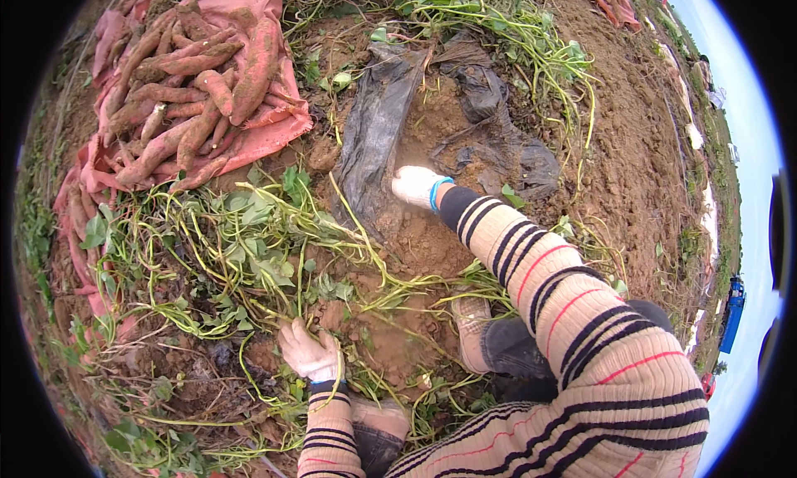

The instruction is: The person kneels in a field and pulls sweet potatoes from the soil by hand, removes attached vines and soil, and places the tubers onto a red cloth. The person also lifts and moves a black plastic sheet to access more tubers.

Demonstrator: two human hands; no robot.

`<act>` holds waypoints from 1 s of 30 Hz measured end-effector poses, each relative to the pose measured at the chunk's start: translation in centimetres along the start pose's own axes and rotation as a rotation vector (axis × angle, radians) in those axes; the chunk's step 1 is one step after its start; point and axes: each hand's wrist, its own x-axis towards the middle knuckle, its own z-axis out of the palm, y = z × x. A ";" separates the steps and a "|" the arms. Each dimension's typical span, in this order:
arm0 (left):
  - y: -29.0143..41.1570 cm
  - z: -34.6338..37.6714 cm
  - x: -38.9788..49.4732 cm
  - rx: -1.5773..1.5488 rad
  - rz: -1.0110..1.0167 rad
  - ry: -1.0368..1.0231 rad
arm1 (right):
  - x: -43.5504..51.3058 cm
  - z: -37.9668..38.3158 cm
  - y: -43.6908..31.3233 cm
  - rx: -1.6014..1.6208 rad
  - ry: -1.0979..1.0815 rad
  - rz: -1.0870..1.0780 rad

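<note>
My left hand [308, 352], in a whitish knit work glove, is low among cut sweet potato vines [255, 254]. Its thumb stands apart from the fingers, whose tips meet the stems; one stem crosses its wrist. My right hand [416, 185], in a similar glove with a blue cuff, reaches down to the loose soil of the ridge [423, 241]. Its fingers are curled and partly hidden, so I cannot see whether they grip anything. Torn black plastic mulch film [380, 123] lies just left of this hand, and more crumpled film [492, 129] lies to its right.
Many soil-covered sweet potatoes [180, 98] are heaped on red mesh sacking [268, 135] at upper left. More vines [498, 36] lie at the top. My shoes [471, 332] stand in the dirt. Bare tilled soil [629, 135] stretches right, with a blue truck [733, 316] far off.
</note>
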 end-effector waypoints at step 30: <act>0.9 -0.6 0.1 -0.027 -0.021 0.060 | -12.9 -13.3 15.3 -1.083 -0.492 0.476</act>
